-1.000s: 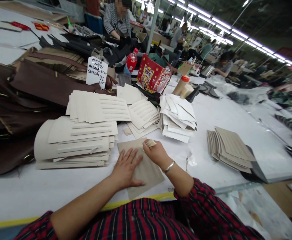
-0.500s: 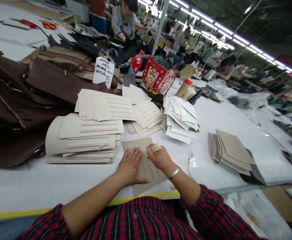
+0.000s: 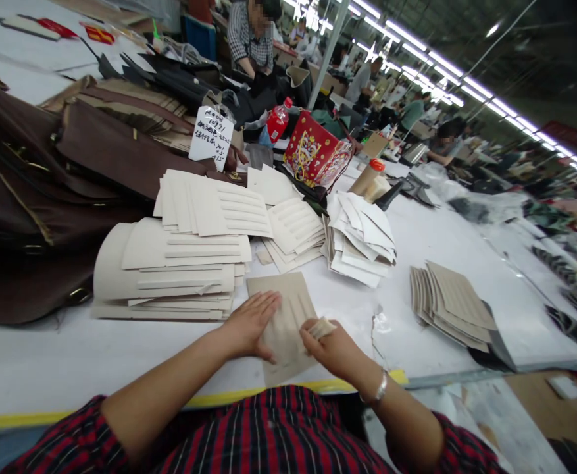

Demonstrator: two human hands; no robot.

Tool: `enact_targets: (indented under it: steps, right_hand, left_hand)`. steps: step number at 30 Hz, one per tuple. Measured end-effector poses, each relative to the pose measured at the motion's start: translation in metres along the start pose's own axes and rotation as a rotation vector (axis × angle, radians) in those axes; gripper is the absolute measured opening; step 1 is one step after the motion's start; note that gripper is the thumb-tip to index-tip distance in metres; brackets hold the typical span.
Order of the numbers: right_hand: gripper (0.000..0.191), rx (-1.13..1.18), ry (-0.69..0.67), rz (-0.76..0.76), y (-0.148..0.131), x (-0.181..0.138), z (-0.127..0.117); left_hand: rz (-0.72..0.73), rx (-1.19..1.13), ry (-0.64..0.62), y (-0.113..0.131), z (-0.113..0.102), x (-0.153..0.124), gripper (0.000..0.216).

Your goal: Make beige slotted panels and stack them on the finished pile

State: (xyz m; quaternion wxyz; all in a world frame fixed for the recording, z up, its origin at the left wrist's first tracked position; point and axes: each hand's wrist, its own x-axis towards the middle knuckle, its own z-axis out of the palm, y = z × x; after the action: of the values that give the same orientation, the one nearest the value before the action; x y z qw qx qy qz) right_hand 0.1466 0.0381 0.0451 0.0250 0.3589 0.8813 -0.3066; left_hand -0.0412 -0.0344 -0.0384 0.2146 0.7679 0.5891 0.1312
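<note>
A beige fabric panel (image 3: 288, 309) with faint slots lies flat near the front edge of the white table (image 3: 446, 237). My left hand (image 3: 249, 324) rests on its left side, fingers stretched flat, pressing it down. My right hand (image 3: 332, 345) sits at the panel's right edge, fingers pinched on a small folded beige pad (image 3: 322, 326). A silver bracelet (image 3: 379, 388) circles that wrist. Just behind my left hand stands a stack of cream slotted cards (image 3: 170, 270).
More cream card stacks (image 3: 293, 230) and loose white pieces (image 3: 362, 237) lie behind. A fanned beige panel pile (image 3: 451, 303) sits right. Brown leather pieces (image 3: 46, 197) heap at left. A red patterned box (image 3: 315, 155), red-capped bottle (image 3: 277, 120) and seated workers are beyond.
My right hand has drawn the small pad down the panel toward me, from its upper edge to its lower right. My left hand stayed flat on the panel.
</note>
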Motion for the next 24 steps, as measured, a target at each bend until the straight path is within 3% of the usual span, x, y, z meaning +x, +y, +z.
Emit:
enact_targets:
  steps: [2, 3, 6, 8, 14, 16, 20, 22, 24]
  right_hand:
    - [0.024, 0.078, -0.075, 0.034, -0.002, -0.011, 0.002]
    - [0.024, 0.095, -0.050, 0.026, -0.005, -0.006, 0.003]
    - [0.023, -0.009, 0.192, -0.054, -0.015, 0.030, 0.006]
    - [0.023, -0.138, 0.275, -0.083, -0.020, 0.045, 0.009]
    - [0.023, -0.196, 0.112, -0.057, -0.018, -0.011, 0.019]
    - [0.024, -0.201, 0.143, -0.058, -0.016, -0.004, 0.020]
    - [0.025, -0.137, 0.271, -0.081, -0.014, 0.043, 0.015]
    - [0.023, -0.107, 0.229, -0.082, -0.011, 0.040, 0.013]
    - [0.023, -0.069, 0.128, -0.054, -0.009, 0.014, 0.012]
  left_hand:
    - [-0.045, 0.026, 0.028, 0.001, 0.003, 0.000, 0.116]
    - [-0.072, 0.041, 0.050, 0.002, 0.004, -0.001, 0.119]
    - [-0.115, 0.072, 0.085, 0.003, 0.005, -0.003, 0.124]
    - [-0.117, 0.075, 0.083, 0.004, 0.004, -0.004, 0.124]
    - [-0.088, 0.037, 0.062, 0.005, 0.005, -0.001, 0.121]
    - [-0.083, 0.035, 0.055, 0.005, 0.005, 0.000, 0.122]
    - [-0.095, 0.032, 0.052, 0.005, 0.005, -0.001, 0.123]
    - [-0.097, 0.023, 0.057, 0.005, 0.006, -0.001, 0.125]
    - [-0.099, 0.005, 0.067, 0.004, 0.007, -0.001, 0.127]
